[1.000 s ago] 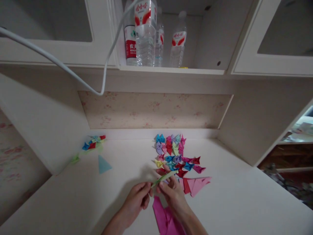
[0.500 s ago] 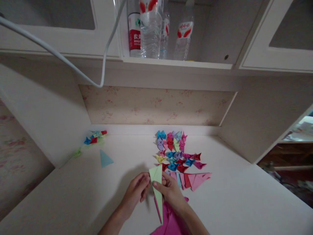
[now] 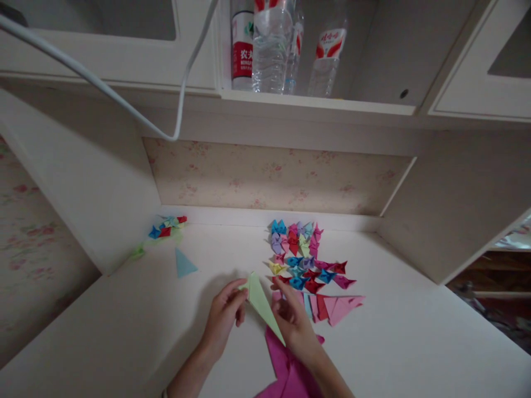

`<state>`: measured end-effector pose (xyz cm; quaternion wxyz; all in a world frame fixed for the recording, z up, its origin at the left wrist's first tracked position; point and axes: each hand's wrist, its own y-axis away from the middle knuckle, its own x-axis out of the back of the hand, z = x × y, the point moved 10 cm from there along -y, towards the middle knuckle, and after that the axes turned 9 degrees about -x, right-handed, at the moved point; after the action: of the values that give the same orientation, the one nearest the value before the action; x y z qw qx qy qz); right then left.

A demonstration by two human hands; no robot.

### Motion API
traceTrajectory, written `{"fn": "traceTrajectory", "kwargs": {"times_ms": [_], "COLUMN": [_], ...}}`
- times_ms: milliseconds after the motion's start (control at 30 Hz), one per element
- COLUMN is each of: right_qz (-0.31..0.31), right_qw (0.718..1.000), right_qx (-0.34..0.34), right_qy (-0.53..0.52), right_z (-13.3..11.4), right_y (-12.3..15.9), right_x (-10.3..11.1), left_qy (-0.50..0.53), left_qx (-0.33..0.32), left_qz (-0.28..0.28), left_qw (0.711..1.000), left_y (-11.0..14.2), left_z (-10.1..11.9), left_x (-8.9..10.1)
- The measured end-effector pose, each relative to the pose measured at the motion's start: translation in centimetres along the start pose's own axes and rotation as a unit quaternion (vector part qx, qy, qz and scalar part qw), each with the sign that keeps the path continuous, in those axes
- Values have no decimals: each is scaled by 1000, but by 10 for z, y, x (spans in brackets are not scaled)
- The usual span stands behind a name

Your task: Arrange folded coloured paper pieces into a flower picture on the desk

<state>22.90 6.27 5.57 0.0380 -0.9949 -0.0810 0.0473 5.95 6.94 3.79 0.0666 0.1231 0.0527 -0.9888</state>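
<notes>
Tapering, folded green paper (image 3: 264,305)

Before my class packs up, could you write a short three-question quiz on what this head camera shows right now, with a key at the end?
1. Multiple choice: what colour is the folded paper that the left hand pinches?
A) red
B) pale green
C) dark blue

2. True or false: the light-blue triangle lies farther left than the left hand.

3. Fill in the blank: clear ______ stand on the open shelf above the white tabletop.

Key:
1. B
2. True
3. bottles
</notes>
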Motion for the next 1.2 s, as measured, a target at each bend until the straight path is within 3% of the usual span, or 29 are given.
{"fn": "traceTrajectory", "kwargs": {"times_ms": [100, 167, 333, 533, 667, 767, 967, 1200], "right_qz": [-42, -15, 68, 54, 44, 74, 132, 149], "right_qw": [993, 992, 994, 984, 982, 980, 986, 984], "right_qx": [51, 42, -89, -136, -136, -123, -96, -95], "right_qy": [100, 122, 3, -102, -123, -134, -38, -17], "right_z": [-16, -17, 13, 29, 38, 41, 25, 20], "right_y": [4, 3, -4, -6, -9, -12, -9, -8], "right_x": [-14, -10, 12, 9, 7, 16, 29, 31], "left_qy": [-15, -23, -61, -158, -162, -165, -174, -185], "left_qx": [18, 27, 43, 8, -3, -4, -25, 4], "left_qz": [-28, -47, -26, -84, -86, -100, -87, -114], "left_qw": [999, 998, 997, 984, 983, 981, 980, 976], "left_y": [1, 2, 2, 3, 0, -1, 0, 2], "left_z": [-3, -4, -6, -5, -10, -14, -5, -20], "left_x": [-5, -8, -4, -16, -15, -16, -17, -17]}}
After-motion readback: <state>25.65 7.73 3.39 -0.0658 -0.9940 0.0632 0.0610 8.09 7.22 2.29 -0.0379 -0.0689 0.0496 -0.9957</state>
